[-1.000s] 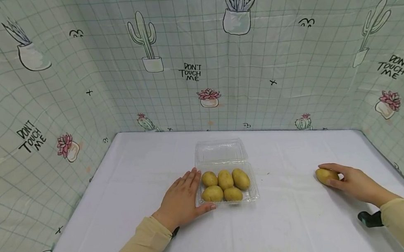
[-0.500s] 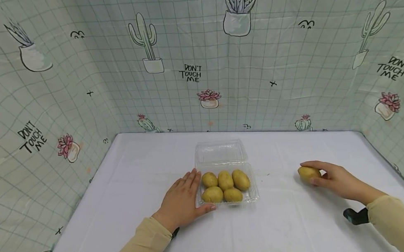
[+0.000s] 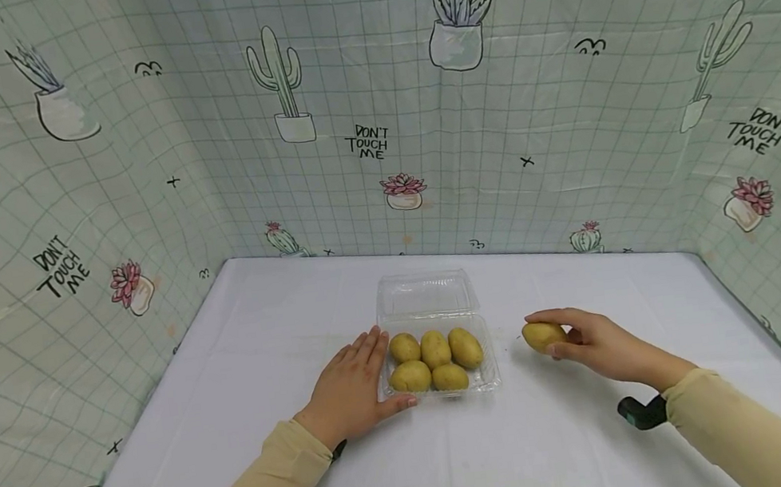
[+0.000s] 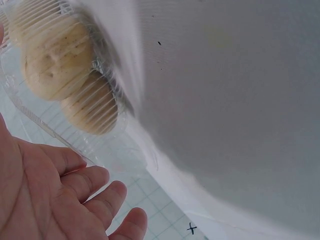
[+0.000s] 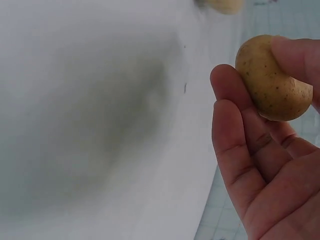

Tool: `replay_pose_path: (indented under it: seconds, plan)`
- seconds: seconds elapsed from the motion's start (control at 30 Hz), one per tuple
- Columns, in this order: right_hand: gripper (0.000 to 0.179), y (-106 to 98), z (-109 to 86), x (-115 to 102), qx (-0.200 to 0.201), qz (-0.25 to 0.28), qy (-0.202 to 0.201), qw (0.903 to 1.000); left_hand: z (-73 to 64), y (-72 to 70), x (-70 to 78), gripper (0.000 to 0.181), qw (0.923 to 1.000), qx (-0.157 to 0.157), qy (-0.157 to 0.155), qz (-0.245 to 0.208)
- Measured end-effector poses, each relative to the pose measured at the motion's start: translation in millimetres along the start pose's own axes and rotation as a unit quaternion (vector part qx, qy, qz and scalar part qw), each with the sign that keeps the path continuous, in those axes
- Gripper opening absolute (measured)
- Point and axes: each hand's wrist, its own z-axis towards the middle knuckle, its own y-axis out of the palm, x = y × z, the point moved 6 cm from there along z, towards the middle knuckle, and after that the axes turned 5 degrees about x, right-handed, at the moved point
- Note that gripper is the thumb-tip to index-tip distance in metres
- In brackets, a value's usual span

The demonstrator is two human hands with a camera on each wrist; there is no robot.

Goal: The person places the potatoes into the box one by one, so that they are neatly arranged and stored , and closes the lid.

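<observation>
My right hand (image 3: 601, 346) grips a yellow-brown potato (image 3: 544, 336) between thumb and fingers, a short way right of a clear plastic clamshell box (image 3: 489, 357). In the right wrist view the held potato (image 5: 275, 80) shows small dark specks, with the thumb across one side and fingertips on the other. Several potatoes (image 3: 435, 349) lie in the box in two rows, with a bare spot at its front right corner. My left hand (image 3: 350, 385) lies along the box's left side, fingers straight and thumb at the front edge. Through the ribbed wall, potatoes (image 4: 57, 60) show in the left wrist view.
The box's clear lid (image 3: 425, 294) is hinged open toward the back. A white cloth covers the table (image 3: 282, 304). Behind and on both sides hangs a grid-patterned curtain (image 3: 410, 97) printed with cacti. A black strap piece (image 3: 641, 412) sticks out under my right sleeve.
My right hand has moved left with the potato, from the right side of the table to near the box. My left hand and the box have stayed in place.
</observation>
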Motion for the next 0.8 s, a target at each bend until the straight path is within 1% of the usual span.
replay_pose_path:
  seconds: [0.13,0.23,0.53,0.8]
  plan:
    - [0.050,9,5.2,-11,-0.013,0.023,-0.009,0.9996,-0.4,-0.9,0.7,0.103,1.0000,-0.004,0.001,0.002]
    - [0.049,14,8.8,-18,-0.021,0.029,-0.020,0.9992,-0.6,-1.7,1.0,0.103,1.0000,-0.007,0.001,0.004]
    - [0.047,29,17.6,-33,-0.048,0.028,-0.039,0.9977,-0.4,-1.4,0.6,0.103,0.9999,-0.012,-0.004,0.005]
    - [0.044,38,22.7,-43,-0.051,0.010,-0.054,0.9972,-0.6,-1.0,0.6,0.103,1.0000,-0.007,0.000,0.006]
